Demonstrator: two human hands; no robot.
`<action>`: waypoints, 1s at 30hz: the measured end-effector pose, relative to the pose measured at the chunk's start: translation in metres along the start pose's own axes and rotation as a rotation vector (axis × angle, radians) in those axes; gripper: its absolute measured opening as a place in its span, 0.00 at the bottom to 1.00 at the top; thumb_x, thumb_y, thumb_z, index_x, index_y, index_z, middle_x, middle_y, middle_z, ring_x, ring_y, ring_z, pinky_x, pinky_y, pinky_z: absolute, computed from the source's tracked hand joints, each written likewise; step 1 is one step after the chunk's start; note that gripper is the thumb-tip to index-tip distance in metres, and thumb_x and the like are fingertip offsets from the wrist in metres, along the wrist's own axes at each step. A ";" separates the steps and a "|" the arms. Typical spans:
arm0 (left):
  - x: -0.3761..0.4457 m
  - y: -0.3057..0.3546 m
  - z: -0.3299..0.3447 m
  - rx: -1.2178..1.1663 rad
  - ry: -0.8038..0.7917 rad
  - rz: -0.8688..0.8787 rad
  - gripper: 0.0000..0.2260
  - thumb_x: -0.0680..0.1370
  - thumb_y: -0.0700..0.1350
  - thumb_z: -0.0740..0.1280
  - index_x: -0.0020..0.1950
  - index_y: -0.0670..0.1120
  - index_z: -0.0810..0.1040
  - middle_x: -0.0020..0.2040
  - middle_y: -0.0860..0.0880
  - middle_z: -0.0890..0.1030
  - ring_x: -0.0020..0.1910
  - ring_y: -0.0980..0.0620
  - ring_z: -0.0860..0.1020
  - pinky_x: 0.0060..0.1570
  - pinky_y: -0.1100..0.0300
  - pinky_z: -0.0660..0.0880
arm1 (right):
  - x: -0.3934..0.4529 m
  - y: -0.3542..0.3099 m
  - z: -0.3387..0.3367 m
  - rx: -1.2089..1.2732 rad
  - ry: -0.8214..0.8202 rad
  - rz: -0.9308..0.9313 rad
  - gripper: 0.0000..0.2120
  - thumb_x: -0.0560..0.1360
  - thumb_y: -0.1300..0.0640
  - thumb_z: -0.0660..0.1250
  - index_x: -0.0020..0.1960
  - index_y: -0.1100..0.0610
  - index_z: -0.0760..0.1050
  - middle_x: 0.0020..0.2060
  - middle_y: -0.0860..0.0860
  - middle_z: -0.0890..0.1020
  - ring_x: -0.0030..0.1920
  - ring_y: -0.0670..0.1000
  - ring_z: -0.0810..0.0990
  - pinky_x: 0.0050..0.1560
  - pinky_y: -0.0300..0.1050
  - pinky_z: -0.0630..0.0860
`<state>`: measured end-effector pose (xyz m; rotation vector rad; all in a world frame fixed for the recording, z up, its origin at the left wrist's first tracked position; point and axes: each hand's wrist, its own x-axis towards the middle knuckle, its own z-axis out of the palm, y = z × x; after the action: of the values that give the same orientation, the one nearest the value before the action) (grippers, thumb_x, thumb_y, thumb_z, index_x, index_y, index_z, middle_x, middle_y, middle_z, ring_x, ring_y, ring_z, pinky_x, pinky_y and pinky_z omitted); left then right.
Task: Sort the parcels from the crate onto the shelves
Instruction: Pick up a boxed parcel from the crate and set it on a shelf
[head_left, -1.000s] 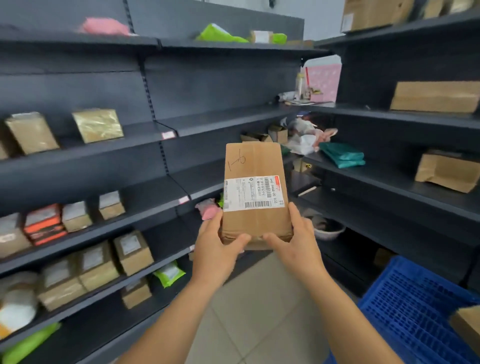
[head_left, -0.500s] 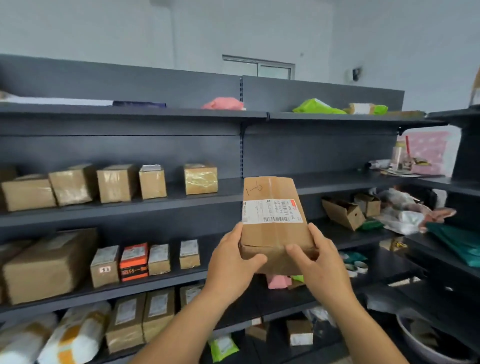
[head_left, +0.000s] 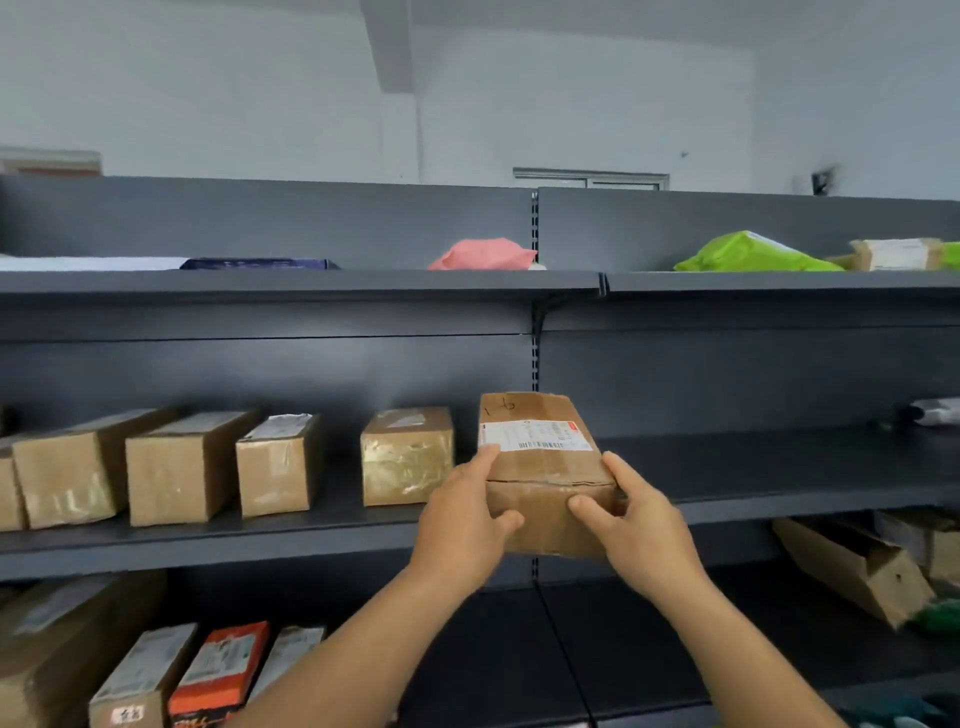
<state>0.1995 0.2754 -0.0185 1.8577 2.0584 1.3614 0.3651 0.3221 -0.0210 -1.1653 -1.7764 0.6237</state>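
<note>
Parcel (head_left: 540, 470) (brown carton, white label up top) is gripped by both hands, left hand (head_left: 465, 525) and right hand (head_left: 636, 530) clamped on its near end, held right at the front edge of the middle shelf (head_left: 779, 499). Far end pokes in over the shelf. Just left sits a taped box (head_left: 407, 456), then three more cartons in that row. Shelf to the right of the parcel is wide open. Top shelf (head_left: 311, 283) has a pink bag (head_left: 483, 254) and a green bag (head_left: 753, 253).
</note>
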 end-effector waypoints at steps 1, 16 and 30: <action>0.017 -0.004 0.006 0.056 -0.002 0.006 0.31 0.76 0.45 0.70 0.75 0.56 0.61 0.68 0.55 0.70 0.64 0.54 0.71 0.64 0.60 0.69 | 0.020 0.003 0.004 -0.023 -0.022 -0.014 0.31 0.77 0.49 0.66 0.76 0.47 0.58 0.63 0.47 0.74 0.56 0.46 0.72 0.48 0.40 0.71; 0.134 -0.083 0.032 0.921 0.040 0.121 0.21 0.78 0.47 0.64 0.71 0.47 0.69 0.73 0.49 0.67 0.76 0.46 0.53 0.72 0.53 0.51 | 0.172 0.021 0.108 -0.255 -0.294 -0.083 0.20 0.77 0.50 0.66 0.67 0.52 0.70 0.55 0.50 0.80 0.55 0.52 0.78 0.54 0.44 0.75; 0.131 -0.095 0.021 0.941 -0.076 0.080 0.31 0.76 0.43 0.69 0.76 0.44 0.59 0.73 0.46 0.65 0.74 0.47 0.58 0.74 0.54 0.50 | 0.150 0.012 0.116 -0.449 -0.303 -0.219 0.35 0.77 0.49 0.65 0.78 0.55 0.52 0.74 0.50 0.59 0.73 0.53 0.59 0.71 0.47 0.61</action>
<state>0.1017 0.4057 -0.0250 2.2021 2.8736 0.2578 0.2449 0.4691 -0.0251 -1.1870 -2.3499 0.2850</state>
